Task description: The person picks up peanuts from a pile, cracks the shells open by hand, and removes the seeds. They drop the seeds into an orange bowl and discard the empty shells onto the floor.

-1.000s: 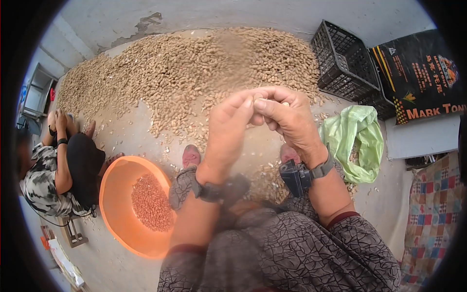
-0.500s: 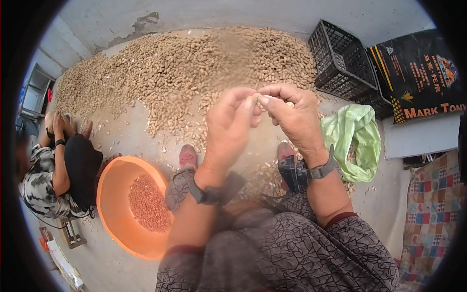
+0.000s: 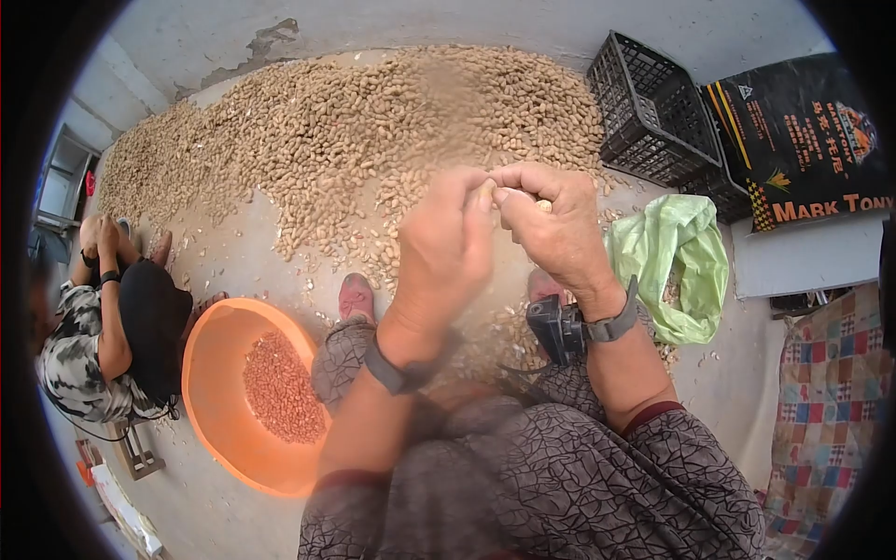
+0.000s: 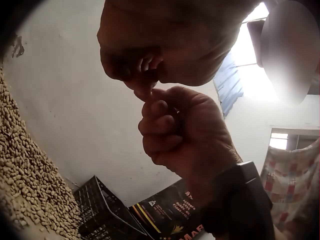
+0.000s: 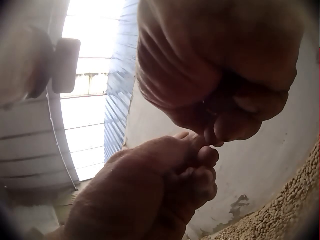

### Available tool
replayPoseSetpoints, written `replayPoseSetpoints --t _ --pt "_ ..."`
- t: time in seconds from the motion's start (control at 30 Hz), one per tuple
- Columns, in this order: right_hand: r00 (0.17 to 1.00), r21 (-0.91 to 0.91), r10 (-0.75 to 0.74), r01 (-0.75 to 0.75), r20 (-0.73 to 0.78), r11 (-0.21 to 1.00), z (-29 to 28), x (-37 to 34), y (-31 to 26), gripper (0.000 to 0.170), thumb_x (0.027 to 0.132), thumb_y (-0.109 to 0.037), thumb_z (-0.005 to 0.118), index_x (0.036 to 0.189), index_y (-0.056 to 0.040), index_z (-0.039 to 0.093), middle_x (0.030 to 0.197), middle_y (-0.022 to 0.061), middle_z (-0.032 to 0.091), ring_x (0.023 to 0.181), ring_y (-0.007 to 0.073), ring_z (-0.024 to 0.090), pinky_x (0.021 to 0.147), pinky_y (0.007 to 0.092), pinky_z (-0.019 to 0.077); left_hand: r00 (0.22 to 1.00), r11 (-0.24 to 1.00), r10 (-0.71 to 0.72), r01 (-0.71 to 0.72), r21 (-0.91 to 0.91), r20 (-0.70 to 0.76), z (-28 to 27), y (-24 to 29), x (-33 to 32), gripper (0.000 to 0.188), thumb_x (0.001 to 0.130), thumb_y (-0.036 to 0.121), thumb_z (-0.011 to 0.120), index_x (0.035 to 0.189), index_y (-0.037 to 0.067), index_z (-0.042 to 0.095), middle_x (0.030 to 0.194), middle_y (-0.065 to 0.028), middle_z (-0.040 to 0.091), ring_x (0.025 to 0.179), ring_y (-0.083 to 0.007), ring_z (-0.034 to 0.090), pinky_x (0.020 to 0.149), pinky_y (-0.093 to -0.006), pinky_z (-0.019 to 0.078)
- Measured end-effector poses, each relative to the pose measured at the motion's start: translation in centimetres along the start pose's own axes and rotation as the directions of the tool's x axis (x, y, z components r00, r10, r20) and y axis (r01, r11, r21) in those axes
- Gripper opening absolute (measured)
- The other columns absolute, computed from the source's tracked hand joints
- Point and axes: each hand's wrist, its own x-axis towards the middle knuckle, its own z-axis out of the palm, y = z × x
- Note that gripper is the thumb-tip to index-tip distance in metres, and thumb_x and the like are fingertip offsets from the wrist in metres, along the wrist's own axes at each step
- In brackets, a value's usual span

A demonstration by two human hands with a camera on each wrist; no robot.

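Both hands meet at the fingertips in front of the body, above the floor. My left hand (image 3: 439,247) pinches a small peanut between thumb and forefinger, mostly covered by the fingers. On its other side my right hand (image 3: 565,233) grips the same peanut with thumb and bent forefinger. Another pale peanut (image 3: 544,205) shows within the curled fingers of the right hand. In both wrist views the hands are dark against the light, and the fingertips touch. A large heap of unshelled peanuts (image 3: 355,131) spreads along the wall beyond the hands.
An orange basin (image 3: 210,373) with shelled red peanuts (image 3: 285,387) stands at the left, near a seated person (image 3: 84,373). To the right are a green bag (image 3: 686,271), black crates (image 3: 653,117) and a black printed sack (image 3: 803,140). Shells litter the floor between the feet.
The hands stay together at the fingertips; the left hand has turned slightly and its fingers close more over the peanut. The view has shifted a little.
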Motion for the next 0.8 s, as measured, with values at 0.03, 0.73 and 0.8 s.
replayPoseSetpoints --t 0.03,0.73,0.8 --pt "1.000 0.002 -0.010 0.010 -0.006 1.000 0.0 0.0 0.1 0.016 0.074 -0.004 0.054 0.082 0.0022 0.067 0.058 0.0086 0.059 0.051 0.0098 0.051 0.047 0.0252 0.0399 1.000 1.000 -0.002 0.002 -0.001 -0.001 0.0 0.1 0.0 0.014 0.085 0.007 0.053 0.097 0.002 0.056 0.078 -0.0181 0.059 0.068 -0.0327 0.060 0.060 -0.0365 0.0468" --pt "0.984 0.035 0.147 -0.151 0.101 0.988 -1.6 0.3 1.6 0.016 0.079 -0.011 0.060 0.087 0.0004 0.067 0.062 0.0014 0.060 0.051 0.0045 0.052 0.047 0.0184 0.0419 0.950 0.919 -0.295 0.313 -0.242 0.107 0.3 -2.6 -0.2 0.016 0.092 0.008 0.047 0.098 -0.002 0.058 0.074 -0.0038 0.059 0.057 -0.0045 0.049 0.053 -0.0191 0.0422" --pt "0.968 0.069 0.244 -0.247 0.056 0.967 -2.8 0.0 0.6 0.012 0.076 -0.011 0.063 0.079 -0.0002 0.068 0.061 0.0027 0.062 0.050 0.0063 0.052 0.045 0.0189 0.0400 0.898 0.864 -0.413 0.439 -0.247 0.153 0.4 -3.3 -0.1 0.020 0.092 0.012 0.048 0.100 -0.002 0.059 0.073 -0.0035 0.059 0.056 -0.0055 0.049 0.052 -0.0186 0.0415"
